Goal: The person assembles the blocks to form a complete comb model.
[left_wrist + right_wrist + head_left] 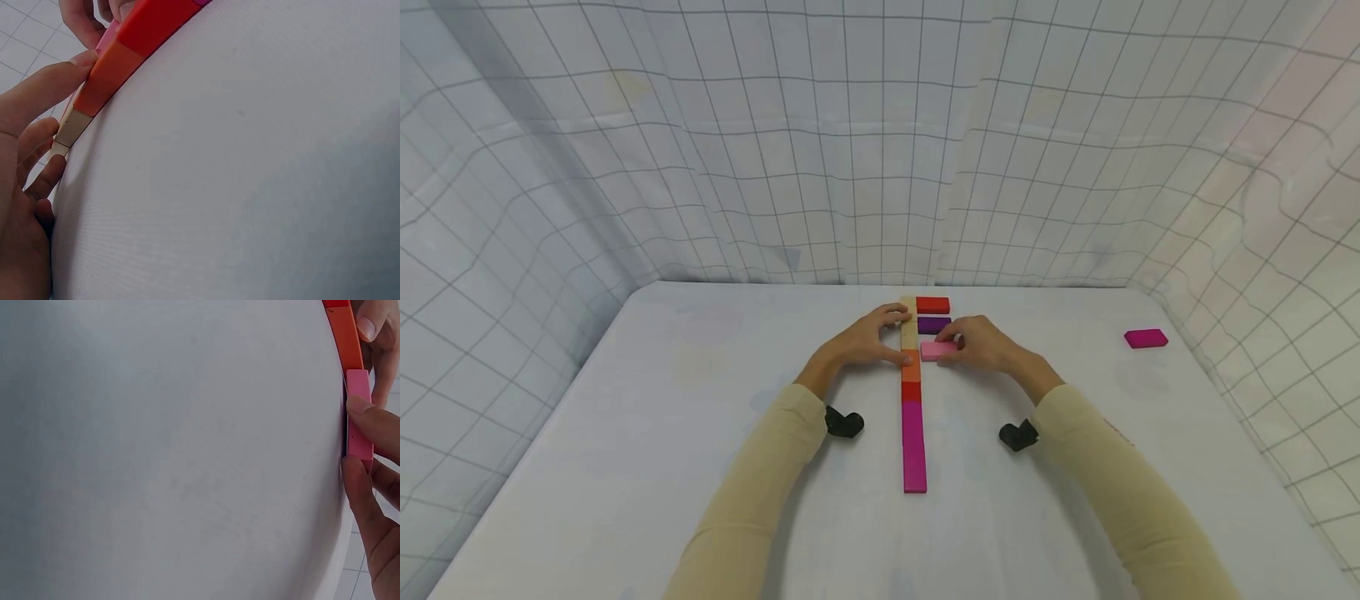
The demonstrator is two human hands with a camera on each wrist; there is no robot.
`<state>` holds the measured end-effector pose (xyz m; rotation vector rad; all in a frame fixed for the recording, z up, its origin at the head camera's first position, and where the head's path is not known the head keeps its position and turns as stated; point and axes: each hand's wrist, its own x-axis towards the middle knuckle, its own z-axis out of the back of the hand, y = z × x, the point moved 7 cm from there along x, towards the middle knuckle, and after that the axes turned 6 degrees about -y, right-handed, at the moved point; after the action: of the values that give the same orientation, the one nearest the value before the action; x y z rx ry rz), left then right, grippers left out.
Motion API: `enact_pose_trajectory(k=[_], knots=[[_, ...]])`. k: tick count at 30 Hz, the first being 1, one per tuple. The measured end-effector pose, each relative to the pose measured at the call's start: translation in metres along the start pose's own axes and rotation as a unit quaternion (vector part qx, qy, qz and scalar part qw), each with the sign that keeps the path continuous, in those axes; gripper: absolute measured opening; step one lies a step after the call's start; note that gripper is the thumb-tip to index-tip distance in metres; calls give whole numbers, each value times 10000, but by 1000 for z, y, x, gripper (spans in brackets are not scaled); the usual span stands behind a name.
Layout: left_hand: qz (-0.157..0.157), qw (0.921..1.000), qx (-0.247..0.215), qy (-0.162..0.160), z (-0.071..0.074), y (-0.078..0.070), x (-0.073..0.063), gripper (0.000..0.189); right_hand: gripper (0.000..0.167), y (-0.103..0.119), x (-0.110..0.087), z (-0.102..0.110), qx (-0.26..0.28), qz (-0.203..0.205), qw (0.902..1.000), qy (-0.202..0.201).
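Note:
A straight row of coloured blocks runs away from me in the head view: magenta blocks (pixel 913 450) nearest, then a red block (pixel 911 392), an orange block (pixel 910 367) and beige blocks (pixel 909 335). My left hand (pixel 867 337) touches this row from the left, thumb at the orange block and spread fingers at the beige ones. From the other side, my right hand (pixel 987 343) pinches a pink block (pixel 359 415), its end close to the row. Beyond it, a purple block (pixel 934 326) and another red block (pixel 933 305) extend rightward from the beige blocks.
A separate magenta block (pixel 1146 338) lies far right on the white table (pixel 647 467). Grid-patterned white sheets (pixel 880 150) hang behind and at both sides. Small black devices (pixel 846 422) show at both wrists.

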<state>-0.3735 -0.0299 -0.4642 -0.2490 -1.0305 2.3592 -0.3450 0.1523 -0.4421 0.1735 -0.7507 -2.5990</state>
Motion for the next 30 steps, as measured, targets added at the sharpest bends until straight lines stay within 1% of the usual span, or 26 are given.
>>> enact_pose_trajectory(k=[15, 24, 30], knots=[[44, 10000, -19, 21, 0, 0, -1, 89, 36, 4, 2, -2, -206, 45, 9998, -34], [-83, 10000, -21, 15, 0, 0, 0, 87, 37, 7, 1, -3, -309, -57, 9994, -120], [-125, 9999, -31, -1, 0, -2, 0, 87, 38, 6, 0, -3, -314, 42, 9994, -139]])
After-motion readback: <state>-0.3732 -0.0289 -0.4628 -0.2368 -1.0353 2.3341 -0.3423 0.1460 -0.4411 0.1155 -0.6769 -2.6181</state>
